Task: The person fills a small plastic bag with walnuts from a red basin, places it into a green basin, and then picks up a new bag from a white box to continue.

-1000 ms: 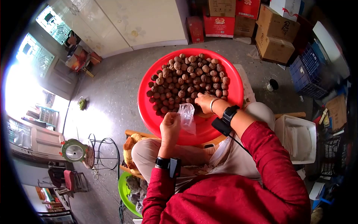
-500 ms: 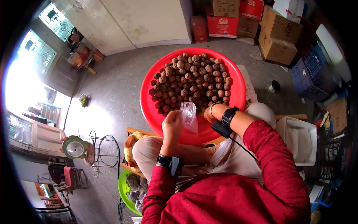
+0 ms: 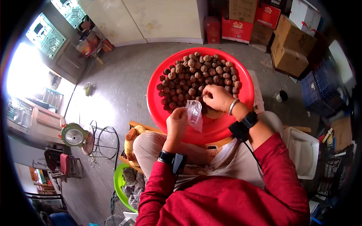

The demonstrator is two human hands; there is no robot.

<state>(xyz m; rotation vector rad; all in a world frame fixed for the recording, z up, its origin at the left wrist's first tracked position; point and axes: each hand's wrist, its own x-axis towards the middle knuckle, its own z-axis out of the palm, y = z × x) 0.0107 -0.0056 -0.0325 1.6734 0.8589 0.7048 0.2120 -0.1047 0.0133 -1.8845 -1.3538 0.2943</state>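
Observation:
A clear plastic bag (image 3: 194, 115) hangs from the pinched fingers of my left hand (image 3: 177, 122), above the near side of a red plastic basin (image 3: 247, 84). Many brown walnuts (image 3: 188, 77) are heaped in this basin. Over the near edge of the heap, my right hand (image 3: 218, 98) points down with its fingers curled together at the walnuts. Its fingertips are partly hidden, so what they grip does not show. Below the right hand lies a flat tan piece (image 3: 213, 113) that I cannot identify.
A white plastic bin (image 3: 301, 169) stands right of my knee. On the left are a green basin (image 3: 120, 182) with grey bundles and a round lamp-like device (image 3: 73, 135) near black cables (image 3: 103, 137). Cardboard boxes (image 3: 288, 49) and a blue crate (image 3: 320, 90) line the right back.
My right hand has moved forward from the basin's near right side to the walnuts. The left hand still holds the bag. The whole view has shifted slightly.

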